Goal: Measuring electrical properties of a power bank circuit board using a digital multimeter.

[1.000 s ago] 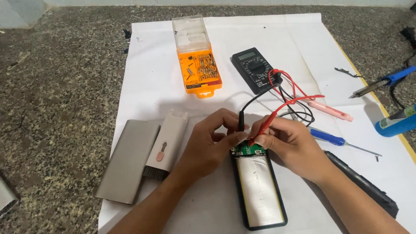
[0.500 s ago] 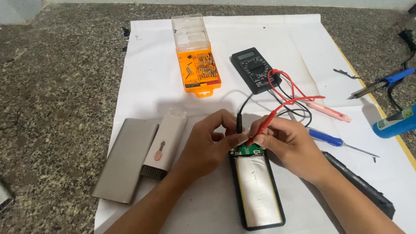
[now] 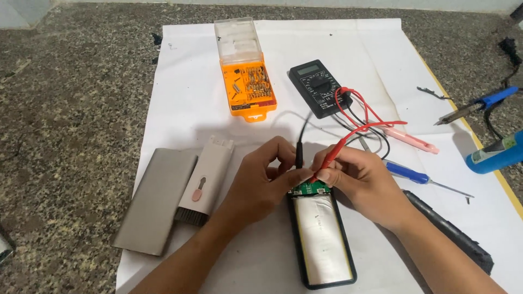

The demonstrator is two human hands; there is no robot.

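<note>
Speckled grey stone counter [image 3: 71, 109], spread with white paper [image 3: 185, 103]. On paper, far: orange bit case [image 3: 248, 87], lid open; black multimeter [image 3: 317, 87] just right of it. Near left: grey metal cover [image 3: 152, 204] beside slim white tool [image 3: 204, 182]. Near centre: opened power bank [image 3: 321, 239]. Right: pink pen [image 3: 411, 140], blue screwdriver [image 3: 414, 177], black strip [image 3: 452, 231]. Off paper, far right: blue-handled soldering iron [image 3: 479, 106], blue tube [image 3: 498, 155].

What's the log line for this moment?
left hand: black probe | right hand: red probe | both on green circuit board
</note>
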